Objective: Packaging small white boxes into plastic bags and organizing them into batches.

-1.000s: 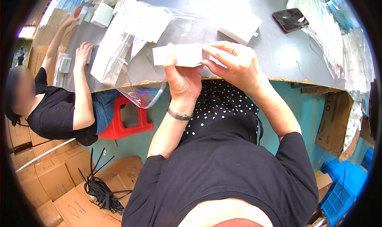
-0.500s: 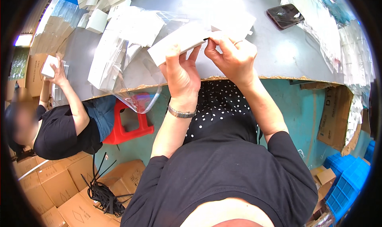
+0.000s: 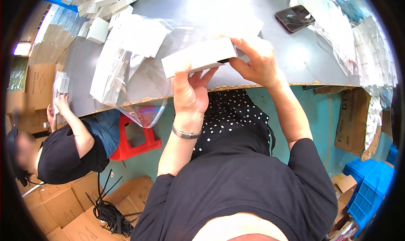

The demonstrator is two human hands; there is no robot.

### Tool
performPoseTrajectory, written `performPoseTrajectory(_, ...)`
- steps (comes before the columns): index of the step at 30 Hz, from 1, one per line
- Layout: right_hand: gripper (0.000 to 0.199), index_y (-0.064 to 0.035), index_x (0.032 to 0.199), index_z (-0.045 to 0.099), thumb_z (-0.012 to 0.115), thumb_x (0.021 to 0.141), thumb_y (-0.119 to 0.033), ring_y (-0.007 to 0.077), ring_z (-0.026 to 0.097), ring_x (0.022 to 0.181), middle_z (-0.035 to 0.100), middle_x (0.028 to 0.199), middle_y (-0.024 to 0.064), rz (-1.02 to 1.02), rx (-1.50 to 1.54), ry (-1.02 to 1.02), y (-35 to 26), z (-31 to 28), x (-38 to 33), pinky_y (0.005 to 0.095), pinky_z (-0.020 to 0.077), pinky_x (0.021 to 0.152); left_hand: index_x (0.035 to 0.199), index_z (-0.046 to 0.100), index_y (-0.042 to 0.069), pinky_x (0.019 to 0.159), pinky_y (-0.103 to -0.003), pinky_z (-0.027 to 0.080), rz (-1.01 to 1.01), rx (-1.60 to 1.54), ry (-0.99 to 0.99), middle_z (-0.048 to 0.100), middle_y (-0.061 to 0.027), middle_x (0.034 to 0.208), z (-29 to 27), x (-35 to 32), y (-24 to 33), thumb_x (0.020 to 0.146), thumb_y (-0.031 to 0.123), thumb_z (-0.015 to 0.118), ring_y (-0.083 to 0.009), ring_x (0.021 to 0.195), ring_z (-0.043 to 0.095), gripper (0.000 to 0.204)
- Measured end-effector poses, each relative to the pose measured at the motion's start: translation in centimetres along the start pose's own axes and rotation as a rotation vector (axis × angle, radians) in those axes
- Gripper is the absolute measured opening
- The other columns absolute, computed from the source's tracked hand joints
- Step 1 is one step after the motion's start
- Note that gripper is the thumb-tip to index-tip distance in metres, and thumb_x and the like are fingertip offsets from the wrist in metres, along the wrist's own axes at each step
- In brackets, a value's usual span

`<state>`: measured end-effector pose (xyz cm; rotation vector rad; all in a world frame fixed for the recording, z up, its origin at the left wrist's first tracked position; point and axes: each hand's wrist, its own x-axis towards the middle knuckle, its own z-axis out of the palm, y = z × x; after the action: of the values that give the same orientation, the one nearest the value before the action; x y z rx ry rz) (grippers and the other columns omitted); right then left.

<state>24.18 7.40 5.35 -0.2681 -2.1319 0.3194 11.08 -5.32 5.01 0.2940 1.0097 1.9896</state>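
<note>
Here the left hand (image 3: 190, 93) grips the near end of a flat white carton (image 3: 199, 56) from below, thumb up against its side and fingers spread under it; the right hand (image 3: 257, 63) pinches the carton's far end, fingertips curled over the top edge and thumb tucked at the open flap; the carton is held tilted, lifted just above the front edge of the grey table (image 3: 295, 59), over the person's lap; a metal wristwatch (image 3: 185, 134) sits on the left wrist; just beside the carton lies a clear plastic bag (image 3: 139, 101) holding more white cartons, its loose end sagging over the table edge above a red plastic stool (image 3: 135, 135); a dark smartphone (image 3: 294, 18) lies face up well apart to the right; heaps of clear plastic sleeves (image 3: 367, 51) line the right rim of the table; small white boxes (image 3: 99, 13) are scattered at the far left; a co-worker in a black top (image 3: 63, 156) sits at the left side, one hand (image 3: 61, 101) on a small bagged box; cardboard boxes (image 3: 80, 207) and a bundle of black cable ties (image 3: 109, 211) lie on the floor; blue plastic crates (image 3: 371, 190) stand at the lower right
</note>
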Motion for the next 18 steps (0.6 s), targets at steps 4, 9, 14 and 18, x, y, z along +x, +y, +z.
performPoseTrajectory(4,0.039,0.0003,0.109,0.067,0.073,0.07,-0.001,0.0304,0.07,0.078,0.07,0.089,0.0134,0.137,-0.055,-0.059,-1.0,-2.1,-0.5,0.034,0.0547,0.07,0.131,0.045,-0.001,0.101,-0.061,0.048,-0.102,-0.025,-0.031,0.051,-0.0182,0.126,0.9,0.0,-0.1,0.078,0.037,0.075,-0.0346,0.119,0.052,0.072)
performPoseTrajectory(9,0.039,-0.0014,0.109,0.068,0.071,0.07,-0.001,0.0317,0.069,0.08,0.07,0.091,0.016,0.247,-0.112,0.223,-1.6,-2.4,-3.1,0.0358,0.0549,0.072,0.127,0.05,0.0,0.099,-0.06,0.049,-0.204,-0.059,-0.037,0.053,-0.0171,0.124,1.9,-0.2,-0.4,0.078,0.035,0.077,-0.0335,0.118,0.054,0.066)
performPoseTrajectory(14,0.036,0.0031,0.102,0.07,0.069,0.067,0.004,0.0293,0.069,0.077,0.07,0.087,0.0158,0.196,-0.34,0.266,-2.6,-4.0,-3.9,0.035,0.0551,0.071,0.125,0.052,0.0,0.098,-0.057,0.051,-0.255,-0.023,-0.095,0.054,-0.0166,0.122,3.2,-1.1,-1.1,0.081,0.034,0.075,-0.0319,0.117,0.055,0.06)
performPoseTrajectory(18,0.034,0.0042,0.102,0.069,0.069,0.068,0.005,0.0279,0.068,0.069,0.069,0.084,0.0144,0.098,-0.449,0.312,-2.3,-4.7,-4.5,0.0341,0.055,0.066,0.125,0.052,0.0,0.097,-0.055,0.052,-0.29,-0.034,-0.121,0.055,-0.0164,0.122,3.7,-1.6,-2.1,0.082,0.032,0.073,-0.0309,0.115,0.056,0.058)
